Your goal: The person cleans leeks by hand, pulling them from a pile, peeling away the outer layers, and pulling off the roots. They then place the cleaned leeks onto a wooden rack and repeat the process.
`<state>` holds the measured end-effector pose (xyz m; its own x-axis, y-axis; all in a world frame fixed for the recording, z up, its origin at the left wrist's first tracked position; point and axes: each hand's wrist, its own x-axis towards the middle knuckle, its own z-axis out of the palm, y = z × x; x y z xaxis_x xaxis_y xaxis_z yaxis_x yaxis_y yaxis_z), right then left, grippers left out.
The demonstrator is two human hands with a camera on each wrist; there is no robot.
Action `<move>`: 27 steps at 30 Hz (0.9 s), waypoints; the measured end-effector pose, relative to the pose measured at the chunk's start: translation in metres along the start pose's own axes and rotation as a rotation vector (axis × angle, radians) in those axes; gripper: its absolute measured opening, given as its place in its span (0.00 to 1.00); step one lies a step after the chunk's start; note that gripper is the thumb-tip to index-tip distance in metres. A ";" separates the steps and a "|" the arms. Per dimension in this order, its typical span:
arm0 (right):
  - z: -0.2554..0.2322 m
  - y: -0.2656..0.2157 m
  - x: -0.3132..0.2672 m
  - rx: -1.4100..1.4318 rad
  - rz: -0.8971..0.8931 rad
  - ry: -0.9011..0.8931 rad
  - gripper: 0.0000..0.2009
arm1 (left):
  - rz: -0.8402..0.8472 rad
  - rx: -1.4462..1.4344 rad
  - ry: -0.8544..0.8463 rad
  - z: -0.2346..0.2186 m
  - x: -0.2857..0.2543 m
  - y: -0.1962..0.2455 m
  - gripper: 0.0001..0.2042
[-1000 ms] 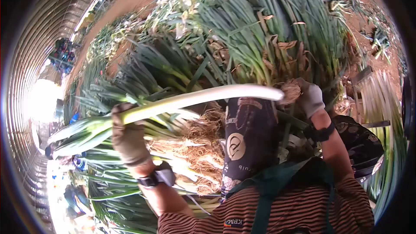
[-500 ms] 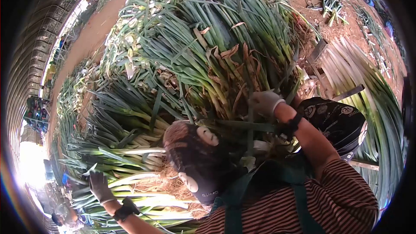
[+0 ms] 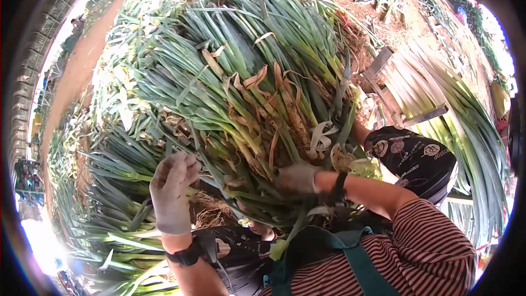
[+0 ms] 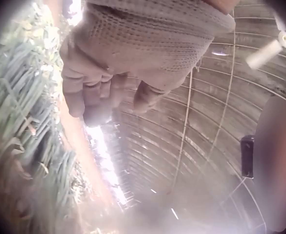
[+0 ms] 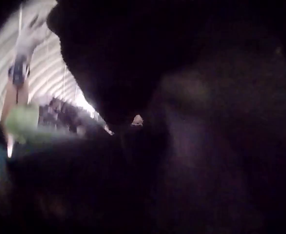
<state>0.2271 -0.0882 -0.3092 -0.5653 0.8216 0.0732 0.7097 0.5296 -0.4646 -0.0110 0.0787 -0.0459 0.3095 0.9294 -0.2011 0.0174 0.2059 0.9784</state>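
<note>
My gloved left hand [image 3: 174, 192] is raised in the air in the head view, fingers loosely bent and holding nothing; the left wrist view shows the same glove [image 4: 133, 53] with empty fingers. Low among the root ends of a big heap of green onions [image 3: 235, 93], my gloved right hand [image 3: 297, 178] reaches down, blurred, its fingers hidden, so a grip cannot be told. Peeled leaves [image 3: 320, 138] lie just above it. The right wrist view is mostly dark.
At the right, white-stemmed onions [image 3: 416, 85] lie in a metal frame [image 3: 378, 66]. Onions with roots [image 3: 137, 241] are spread at the lower left. Loose leaf scraps [image 3: 123, 71] cover the ground at the upper left. My knee [image 3: 408, 156] is beside the heap.
The long white onion both hands held is gone from them. My left hand went out to the lower left, then came back raised and empty. My right hand moved left and down into the heap.
</note>
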 end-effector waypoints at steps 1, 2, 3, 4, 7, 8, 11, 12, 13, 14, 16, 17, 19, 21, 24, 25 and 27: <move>-0.023 0.028 0.000 -0.176 0.037 0.232 0.13 | -0.074 -0.019 0.045 -0.004 0.002 -0.006 0.13; -0.046 0.045 0.006 0.031 0.504 0.349 0.13 | -0.031 -0.050 0.053 -0.001 0.003 -0.004 0.12; -0.066 0.061 0.016 0.241 0.968 0.463 0.13 | -0.015 -0.052 0.042 0.001 0.005 0.001 0.12; -0.075 0.081 0.023 0.233 1.122 0.385 0.14 | 0.000 -0.054 0.033 0.003 0.007 0.005 0.12; -0.057 0.138 0.031 0.230 1.437 0.085 0.16 | 0.000 0.005 0.035 0.008 0.011 0.005 0.12; -0.020 0.171 0.032 0.248 1.440 -0.036 0.17 | -0.009 0.036 0.032 0.009 0.011 0.004 0.12; -0.021 0.186 0.030 0.290 1.175 -0.174 0.19 | -0.018 0.063 0.033 0.015 0.016 0.004 0.12; -0.042 0.178 0.026 0.298 1.045 -0.182 0.19 | -0.015 0.069 0.041 0.018 0.016 0.005 0.12; -0.070 0.165 0.019 0.387 0.914 -0.072 0.18 | -0.006 0.072 0.049 0.021 0.018 0.006 0.11; -0.100 0.150 0.014 0.477 0.774 0.020 0.17 | -0.013 0.075 0.033 0.022 0.019 0.006 0.11; -0.146 0.121 -0.005 0.639 0.503 0.313 0.15 | -0.024 0.080 -0.007 0.026 0.018 0.007 0.11; -0.155 0.115 -0.011 0.625 0.379 0.397 0.15 | -0.034 0.072 -0.018 0.028 0.018 0.008 0.11; -0.156 0.104 -0.011 0.264 0.204 0.324 0.17 | -0.052 0.055 -0.036 0.032 0.017 0.006 0.11; -0.171 0.064 -0.017 0.647 0.268 0.340 0.17 | -0.037 0.028 -0.082 0.033 0.018 -0.001 0.11; -0.192 -0.008 -0.019 1.169 0.536 0.352 0.16 | -0.005 0.031 -0.137 0.045 0.015 -0.003 0.12; -0.193 -0.025 -0.020 1.266 0.496 0.372 0.16 | -0.040 0.050 -0.136 0.049 0.013 0.000 0.10; -0.201 -0.066 -0.026 1.616 0.617 0.351 0.22 | -0.134 0.094 -0.172 0.054 0.012 -0.005 0.13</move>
<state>0.2796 -0.1016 -0.1032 -0.1374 0.9204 -0.3660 -0.4445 -0.3875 -0.8076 0.0441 0.0727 -0.0507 0.4559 0.8281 -0.3262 0.1556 0.2867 0.9453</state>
